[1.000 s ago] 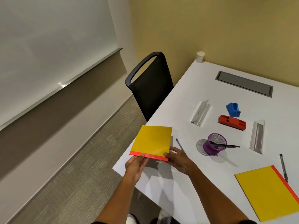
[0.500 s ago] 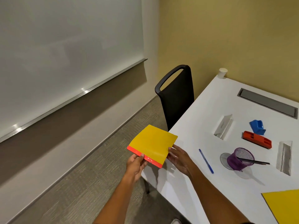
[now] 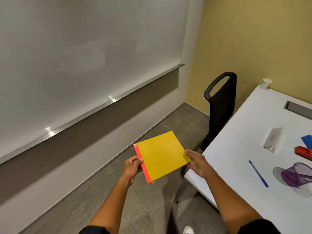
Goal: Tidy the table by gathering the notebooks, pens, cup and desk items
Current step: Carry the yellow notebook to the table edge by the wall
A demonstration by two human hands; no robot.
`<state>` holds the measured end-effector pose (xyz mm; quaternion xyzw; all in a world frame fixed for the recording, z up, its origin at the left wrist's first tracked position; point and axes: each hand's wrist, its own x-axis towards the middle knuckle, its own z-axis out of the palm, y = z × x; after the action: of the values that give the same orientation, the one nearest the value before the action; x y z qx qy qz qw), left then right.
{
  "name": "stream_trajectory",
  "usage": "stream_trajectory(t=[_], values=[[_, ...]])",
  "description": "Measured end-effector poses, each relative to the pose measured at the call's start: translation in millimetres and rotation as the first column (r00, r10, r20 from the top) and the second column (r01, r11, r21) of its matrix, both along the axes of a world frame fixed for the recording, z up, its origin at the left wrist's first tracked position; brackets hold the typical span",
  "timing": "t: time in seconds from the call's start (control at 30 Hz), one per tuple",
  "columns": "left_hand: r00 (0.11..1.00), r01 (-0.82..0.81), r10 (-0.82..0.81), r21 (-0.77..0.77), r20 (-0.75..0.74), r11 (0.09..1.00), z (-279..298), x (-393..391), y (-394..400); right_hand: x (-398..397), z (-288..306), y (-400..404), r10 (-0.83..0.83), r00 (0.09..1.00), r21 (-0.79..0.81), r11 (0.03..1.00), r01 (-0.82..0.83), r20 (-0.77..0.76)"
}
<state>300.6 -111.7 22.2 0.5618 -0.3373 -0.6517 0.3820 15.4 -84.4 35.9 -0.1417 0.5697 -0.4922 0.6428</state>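
- I have the yellow notebook (image 3: 162, 157) up in the air, off the worktop (image 3: 244, 149) and out over the carpet just beside its near corner, roughly level with its red spine (image 3: 141, 163) turned to my left.
- My left hand (image 3: 131, 168) pinches the spine edge, thumb on top and fingers curled underneath. I judge that grip carries the weight, since the bound edge is the stiffest place to hold a thin book.
- My right hand (image 3: 196, 162) lies against the opposite edge, fingers fairly straight along the corner. It looks more like steadying than gripping, though I cannot tell whether the thumb is tucked underneath.
- Holding it flat between two hands keeps the cover from flopping while I carry it; I take this as the gathering step, with no stack begun anywhere I can see.
- On the worktop, a blue pen (image 3: 258, 173) lies loose, well apart from the notebook.
- Just beyond it a purple mesh pen holder (image 3: 298, 176) lies tipped on its side, mouth facing right. A dark item seems to poke from it, but the frame edge cuts it off, so I cannot say what it holds.
- Further back lie a clear plastic stand (image 3: 273, 138), a red desk item (image 3: 303, 152) and a blue one (image 3: 308, 141), both partly cropped.
- A paper cup (image 3: 266, 83) stands upright at the far corner by the wall; its contents are hidden.
- A black chair (image 3: 221, 108) is pushed against the worktop's left edge.
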Motion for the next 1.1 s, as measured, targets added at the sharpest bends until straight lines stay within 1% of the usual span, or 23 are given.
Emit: stream_trajectory(t=[0.1,0.2,0.33,0.43,0.53,0.7,0.77,0.83,0.9,1.03,1.1], values=[[0.997,-0.081,0.081,-0.015,0.013,0.997,3,28,-11,27,-3,-14,0.122,0.990,0.025,0.992,-0.120,-0.066],[0.983,-0.182,0.182,0.004,-0.012,0.983,7,46,-23,46,-7,-30,0.226,0.968,0.056,0.974,-0.221,-0.107],[0.970,-0.238,0.238,0.010,-0.048,0.971,11,59,-43,60,-11,-57,0.264,0.957,0.077,0.964,-0.256,-0.121],[0.969,-0.220,0.224,0.044,-0.103,0.974,14,64,-68,68,-17,-81,0.253,0.959,0.093,0.966,-0.243,-0.128],[0.983,-0.138,0.147,0.082,-0.111,0.987,12,66,-107,71,-27,-111,0.204,0.972,0.094,0.976,-0.194,-0.113],[0.998,0.011,-0.019,0.137,0.054,0.991,1,51,-189,56,-46,-168,0.099,0.993,0.092,0.991,-0.092,-0.067],[0.994,0.054,-0.067,0.146,0.083,0.988,-2,39,-221,45,-48,-193,0.063,0.997,0.095,0.994,-0.059,-0.048],[0.993,0.077,-0.089,0.148,0.074,0.986,-5,23,-255,29,-50,-221,0.015,0.999,0.096,0.995,-0.012,-0.031],[0.996,0.081,-0.086,0.142,0.029,0.987,-4,4,-287,15,-51,-249,-0.041,0.999,0.087,0.995,0.042,-0.009],[0.999,0.026,-0.019,0.163,-0.045,0.986,-2,-39,-347,-8,-38,-302,-0.172,0.984,0.068,0.983,0.168,0.046],[0.994,0.006,0.015,0.184,-0.109,0.983,-1,-59,-369,-17,-33,-323,-0.243,0.964,0.054,0.970,0.239,0.104]])
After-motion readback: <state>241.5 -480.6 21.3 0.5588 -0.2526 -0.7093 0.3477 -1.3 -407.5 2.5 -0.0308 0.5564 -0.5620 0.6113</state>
